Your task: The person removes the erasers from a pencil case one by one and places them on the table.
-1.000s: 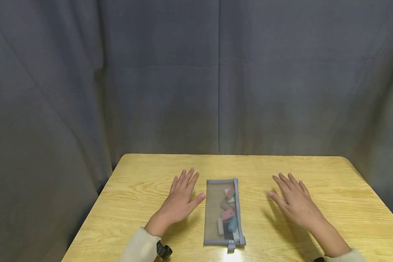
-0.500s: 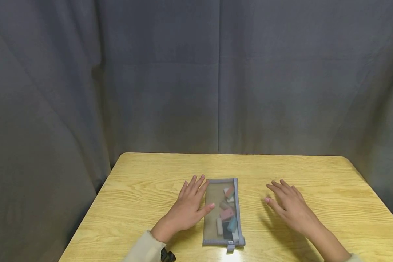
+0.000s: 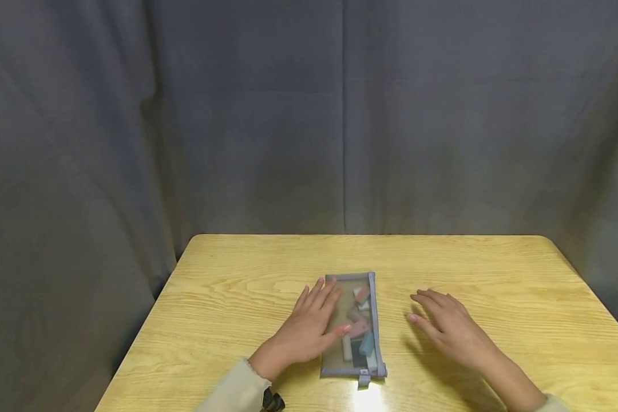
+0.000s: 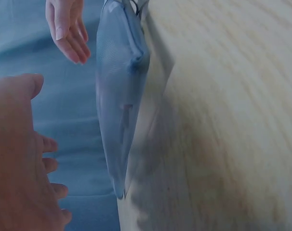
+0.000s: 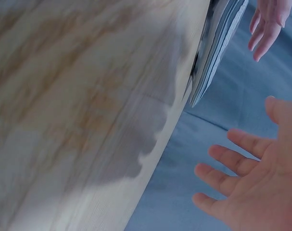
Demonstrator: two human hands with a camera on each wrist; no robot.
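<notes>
A grey mesh zip pouch (image 3: 351, 286) lies flat on the table, its zipper (image 3: 375, 320) along the right side and a small tab at the near end. Through the mesh show several small blocks, among them a pink one (image 3: 359, 329), a teal one (image 3: 367, 344) and a dark one; they look like erasers. My left hand (image 3: 309, 329) hovers over the pouch's left side, fingers spread; in the left wrist view a gap separates it from the pouch (image 4: 119, 86). To the right of the pouch, my right hand (image 3: 450, 326) is held above the table, fingers extended, holding nothing.
The wooden table (image 3: 226, 269) has rounded far corners. Grey curtains (image 3: 268, 143) hang behind it and at both sides. A dark wrist device (image 3: 273, 400) sits at my left cuff.
My left hand has moved right, from beside the pouch to over its left part. My right hand has drifted slightly left, closer to the pouch. The pouch rests in the same place.
</notes>
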